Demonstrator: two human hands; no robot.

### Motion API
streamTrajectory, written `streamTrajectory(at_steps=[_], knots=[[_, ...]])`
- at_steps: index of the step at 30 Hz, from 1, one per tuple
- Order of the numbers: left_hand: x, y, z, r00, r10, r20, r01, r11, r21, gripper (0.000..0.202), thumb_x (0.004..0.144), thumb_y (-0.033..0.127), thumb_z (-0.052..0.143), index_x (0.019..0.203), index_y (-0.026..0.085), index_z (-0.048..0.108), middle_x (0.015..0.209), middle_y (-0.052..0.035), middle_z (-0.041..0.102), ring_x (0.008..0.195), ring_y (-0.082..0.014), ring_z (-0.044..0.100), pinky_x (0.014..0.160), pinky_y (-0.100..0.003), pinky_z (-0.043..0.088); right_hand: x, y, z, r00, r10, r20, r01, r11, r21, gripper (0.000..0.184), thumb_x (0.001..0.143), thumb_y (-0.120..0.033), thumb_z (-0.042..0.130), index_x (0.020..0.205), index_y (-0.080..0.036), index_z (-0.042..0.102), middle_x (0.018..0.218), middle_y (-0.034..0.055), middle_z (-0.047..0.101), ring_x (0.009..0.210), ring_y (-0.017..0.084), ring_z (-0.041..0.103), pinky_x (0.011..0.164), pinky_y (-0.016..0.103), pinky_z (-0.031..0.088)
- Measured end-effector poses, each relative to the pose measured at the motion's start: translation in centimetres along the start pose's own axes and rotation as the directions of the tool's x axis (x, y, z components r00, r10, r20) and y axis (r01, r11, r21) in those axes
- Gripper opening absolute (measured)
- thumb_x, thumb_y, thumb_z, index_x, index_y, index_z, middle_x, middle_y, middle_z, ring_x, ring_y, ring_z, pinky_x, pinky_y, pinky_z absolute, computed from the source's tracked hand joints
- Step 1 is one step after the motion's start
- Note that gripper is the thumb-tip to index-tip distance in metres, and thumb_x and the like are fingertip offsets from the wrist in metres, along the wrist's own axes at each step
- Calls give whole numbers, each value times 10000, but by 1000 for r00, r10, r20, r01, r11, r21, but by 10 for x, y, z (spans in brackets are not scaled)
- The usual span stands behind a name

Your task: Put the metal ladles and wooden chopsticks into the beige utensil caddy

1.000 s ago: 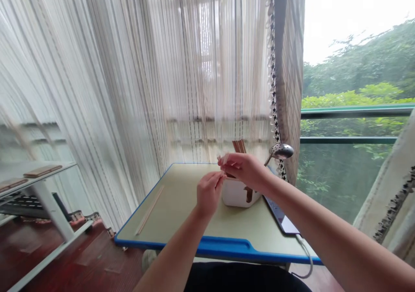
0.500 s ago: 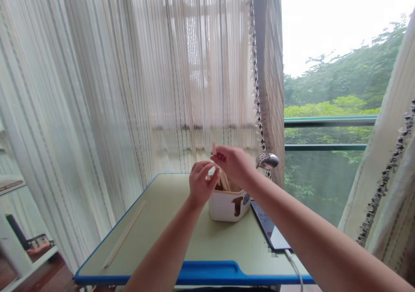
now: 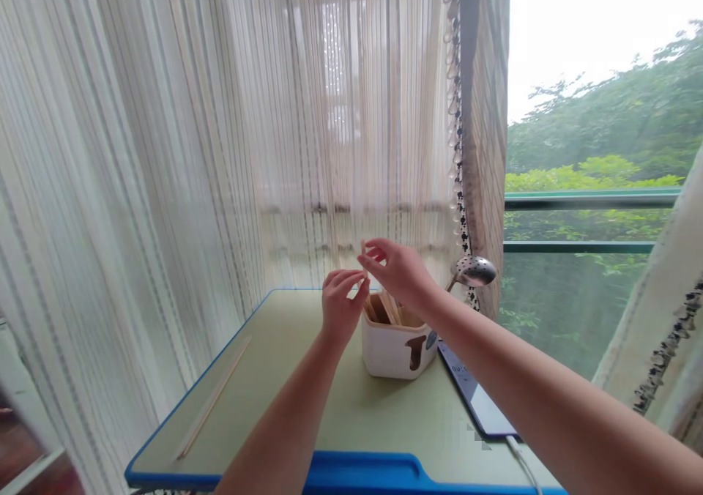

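Pale wooden chopsticks (image 3: 363, 247) stand nearly upright between my hands, their tips showing above my fingers. My right hand (image 3: 400, 269) grips them near the top, thumb and fingers pinched. Just below, my left hand (image 3: 343, 303) pinches at the same sticks; how many there are is hidden by the fingers. Both hands are over the left rim of a white utensil holder (image 3: 387, 356) with a brown patch on its front. More wooden sticks (image 3: 391, 309) lean inside it, and a slotted metal ladle (image 3: 475, 270) sticks out to the right.
The holder stands on a pale green table (image 3: 285, 378) with a blue edge. Two thin chopsticks (image 3: 215, 396) lie at the left side. A tablet (image 3: 477, 396) with a white cable (image 3: 524, 462) rests right of the holder, partly under my right forearm. Curtains (image 3: 351, 151) hang behind.
The view has turned slightly left, so the holder, ladle and tablet appear farther right. Relative to the holder, both hands have shifted left with the chopsticks. My right fingers look more spread.
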State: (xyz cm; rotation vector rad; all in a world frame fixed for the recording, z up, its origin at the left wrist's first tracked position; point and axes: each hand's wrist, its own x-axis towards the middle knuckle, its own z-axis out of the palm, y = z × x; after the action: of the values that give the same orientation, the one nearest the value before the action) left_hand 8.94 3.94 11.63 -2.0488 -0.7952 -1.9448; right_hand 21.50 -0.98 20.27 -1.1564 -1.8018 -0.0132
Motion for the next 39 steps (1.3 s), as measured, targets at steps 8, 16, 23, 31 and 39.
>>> streamTrajectory(at_steps=[8,16,23,31,39], knots=[[0,-1,-2,999,-12,47,11,1000,14,118,748,215,609,841,232,679,982,-40,621,848,-150,518,775,-322,469,4,-5,2,998,-55,-27,55,998,-17,382,833,-276,488,1215,-265,490,837,4,662,724,123,596,660,242,426],[-13,-10,2,968,-252,-10,249,961,-117,329,761,290,585,1070,178,587,1060,-91,604,934,-181,551,791,-333,465,11,-4,-4,996,-39,74,53,981,-189,271,820,-250,506,1071,-250,608,814,20,673,734,139,598,675,247,415],[-29,-30,14,827,-470,308,560,740,-373,259,801,316,522,939,137,647,908,-87,678,860,-181,613,748,-288,466,8,7,-1,957,50,287,33,960,-280,205,742,-217,553,888,-209,695,768,26,689,684,138,596,643,234,405],[-31,-30,14,802,-470,368,597,646,-476,269,773,337,563,921,131,653,877,-75,681,818,-167,607,732,-274,456,5,17,6,958,130,257,-37,940,-338,220,735,-308,554,879,-218,695,773,34,691,669,151,588,581,238,381],[-27,-24,10,801,-508,318,596,621,-509,279,796,376,510,830,141,656,810,-49,663,758,-145,571,675,-251,441,-2,21,8,942,127,311,-90,987,-131,278,788,-374,501,942,-243,693,790,17,701,685,138,608,588,224,406]])
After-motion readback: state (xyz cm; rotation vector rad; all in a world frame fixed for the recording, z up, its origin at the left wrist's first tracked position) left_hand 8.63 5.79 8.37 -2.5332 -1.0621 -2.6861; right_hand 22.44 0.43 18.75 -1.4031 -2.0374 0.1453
